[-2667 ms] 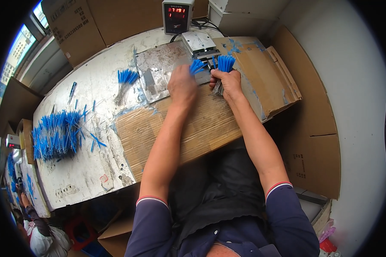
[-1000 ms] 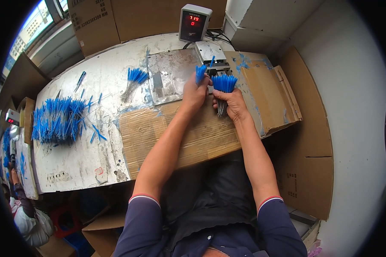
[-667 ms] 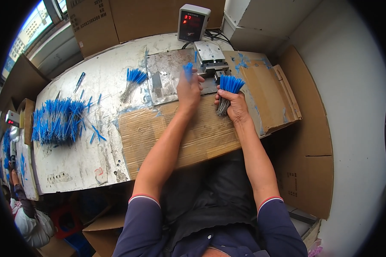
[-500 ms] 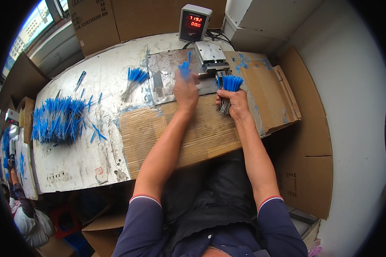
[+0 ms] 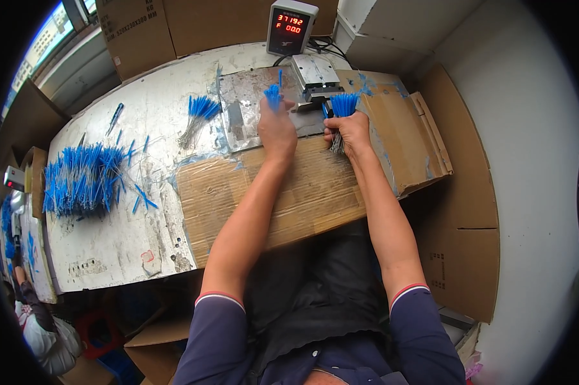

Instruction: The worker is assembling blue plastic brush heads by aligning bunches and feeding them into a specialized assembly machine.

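Seemingly midway — left hand (image 5: 278, 133) pinches slim blue sticks (image 5: 272, 96), right hand (image 5: 354, 130) a blue-topped wire bundle (image 5: 344, 104); blue-and-silver heap (image 5: 84, 179) left of both remains.

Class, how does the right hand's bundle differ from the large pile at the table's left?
The bundle is in the right hand; the pile lies on the table. The bundle is smaller than the pile. The bundle's blue gathers at one end; the pile's spreads throughout. Both show blue and grey.
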`<act>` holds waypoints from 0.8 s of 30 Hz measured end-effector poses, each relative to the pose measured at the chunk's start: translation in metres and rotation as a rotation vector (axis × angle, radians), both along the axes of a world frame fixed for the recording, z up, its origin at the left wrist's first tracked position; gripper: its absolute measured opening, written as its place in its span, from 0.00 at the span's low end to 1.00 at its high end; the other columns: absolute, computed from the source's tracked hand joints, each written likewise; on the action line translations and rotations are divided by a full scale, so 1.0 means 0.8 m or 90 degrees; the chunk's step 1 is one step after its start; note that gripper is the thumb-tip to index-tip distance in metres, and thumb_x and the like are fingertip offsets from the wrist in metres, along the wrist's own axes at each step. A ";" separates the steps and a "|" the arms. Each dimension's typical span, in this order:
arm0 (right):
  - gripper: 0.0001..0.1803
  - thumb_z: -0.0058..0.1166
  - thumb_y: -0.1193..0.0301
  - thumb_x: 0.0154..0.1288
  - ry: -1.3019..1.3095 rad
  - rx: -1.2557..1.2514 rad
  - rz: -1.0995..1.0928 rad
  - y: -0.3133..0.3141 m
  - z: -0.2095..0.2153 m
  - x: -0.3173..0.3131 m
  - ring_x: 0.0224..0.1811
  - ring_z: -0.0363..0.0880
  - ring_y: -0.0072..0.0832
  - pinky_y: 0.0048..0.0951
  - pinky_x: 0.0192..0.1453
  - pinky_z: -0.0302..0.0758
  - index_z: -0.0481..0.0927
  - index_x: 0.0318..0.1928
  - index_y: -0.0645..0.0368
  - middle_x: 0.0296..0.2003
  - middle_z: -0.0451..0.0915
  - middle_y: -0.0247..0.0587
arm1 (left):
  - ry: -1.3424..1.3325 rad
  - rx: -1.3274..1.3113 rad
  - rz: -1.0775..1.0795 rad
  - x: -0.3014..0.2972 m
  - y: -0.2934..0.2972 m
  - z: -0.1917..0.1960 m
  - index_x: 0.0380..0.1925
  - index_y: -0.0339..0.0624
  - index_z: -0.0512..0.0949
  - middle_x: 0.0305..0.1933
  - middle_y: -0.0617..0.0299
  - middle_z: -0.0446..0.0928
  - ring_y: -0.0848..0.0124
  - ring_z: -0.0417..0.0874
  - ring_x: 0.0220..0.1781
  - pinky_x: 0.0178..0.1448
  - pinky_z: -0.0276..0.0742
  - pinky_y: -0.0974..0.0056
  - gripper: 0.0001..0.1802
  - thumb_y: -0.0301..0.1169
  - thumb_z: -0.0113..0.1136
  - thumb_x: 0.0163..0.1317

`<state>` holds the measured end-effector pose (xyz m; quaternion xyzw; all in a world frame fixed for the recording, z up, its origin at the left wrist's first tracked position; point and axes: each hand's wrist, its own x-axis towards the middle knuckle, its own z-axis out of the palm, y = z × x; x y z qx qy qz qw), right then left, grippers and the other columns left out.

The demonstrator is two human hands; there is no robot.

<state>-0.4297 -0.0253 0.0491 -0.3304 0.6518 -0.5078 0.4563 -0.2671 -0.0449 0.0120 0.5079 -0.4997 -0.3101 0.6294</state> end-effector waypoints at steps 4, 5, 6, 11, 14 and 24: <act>0.05 0.66 0.85 0.53 0.017 -0.018 -0.018 -0.004 0.000 0.004 0.18 0.84 0.34 0.31 0.19 0.81 0.81 0.27 0.71 0.23 0.83 0.50 | -0.029 0.000 0.020 0.001 0.003 0.001 0.49 0.40 0.74 0.40 0.62 0.88 0.72 0.85 0.35 0.40 0.78 0.62 0.07 0.29 0.52 0.77; 0.05 0.66 0.85 0.53 0.026 -0.008 -0.018 -0.005 0.001 0.003 0.18 0.83 0.34 0.31 0.19 0.81 0.81 0.28 0.72 0.23 0.83 0.51 | -0.028 0.001 0.018 0.000 0.003 0.002 0.49 0.40 0.74 0.40 0.62 0.88 0.72 0.85 0.35 0.40 0.78 0.62 0.07 0.29 0.52 0.77; 0.05 0.66 0.85 0.53 0.027 -0.007 -0.020 -0.007 0.000 0.003 0.18 0.83 0.34 0.31 0.19 0.81 0.81 0.28 0.72 0.23 0.83 0.51 | -0.036 0.001 0.030 -0.001 0.004 0.004 0.49 0.41 0.74 0.40 0.61 0.88 0.71 0.84 0.33 0.39 0.77 0.61 0.06 0.29 0.52 0.77; 0.05 0.66 0.84 0.54 -0.019 -0.043 -0.019 -0.004 -0.001 0.003 0.19 0.84 0.35 0.32 0.21 0.83 0.81 0.29 0.72 0.24 0.83 0.50 | -0.083 -0.051 0.062 -0.003 0.001 -0.003 0.49 0.42 0.75 0.41 0.57 0.87 0.60 0.85 0.35 0.40 0.77 0.55 0.06 0.28 0.55 0.75; 0.05 0.67 0.83 0.55 -0.099 -0.070 -0.022 0.004 0.003 0.003 0.22 0.86 0.34 0.34 0.23 0.86 0.82 0.31 0.71 0.25 0.83 0.48 | -0.177 -0.085 0.062 -0.006 0.004 -0.006 0.49 0.41 0.77 0.43 0.50 0.84 0.46 0.84 0.45 0.51 0.76 0.47 0.10 0.24 0.51 0.70; 0.10 0.69 0.81 0.57 -0.227 -0.126 -0.034 0.029 -0.007 -0.008 0.27 0.86 0.33 0.38 0.31 0.91 0.82 0.38 0.69 0.29 0.84 0.45 | -0.420 -0.125 0.020 -0.013 0.004 -0.007 0.41 0.42 0.78 0.34 0.49 0.82 0.46 0.82 0.38 0.45 0.71 0.46 0.10 0.22 0.57 0.60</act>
